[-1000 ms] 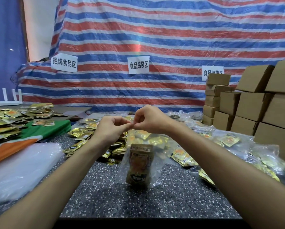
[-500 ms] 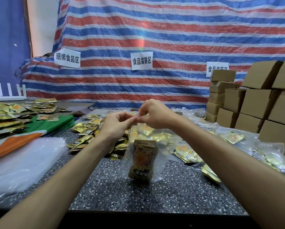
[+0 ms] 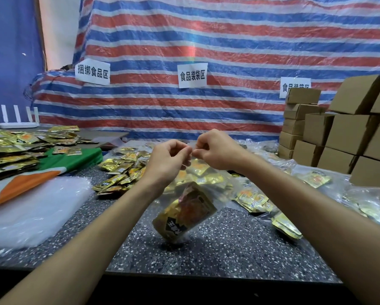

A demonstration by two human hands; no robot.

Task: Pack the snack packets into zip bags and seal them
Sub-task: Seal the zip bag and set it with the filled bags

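A clear zip bag (image 3: 215,190) hangs above the speckled table (image 3: 228,249), with gold snack packets (image 3: 184,213) inside it, tilted to the left. My left hand (image 3: 167,159) and my right hand (image 3: 215,149) pinch the bag's top edge close together, fingertips almost touching. Loose gold snack packets (image 3: 118,172) lie in a heap behind my left hand.
A stack of clear zip bags (image 3: 30,210) lies at the left on an orange-green cloth (image 3: 74,159). More gold packets (image 3: 12,148) cover the far left. Filled bags (image 3: 317,179) pile up at the right, below stacked cardboard boxes (image 3: 347,133). A striped tarp hangs behind.
The bag with its packets has swung from hanging upright to tilting left and sits a little higher. Both hands stay pinched at its top edge.
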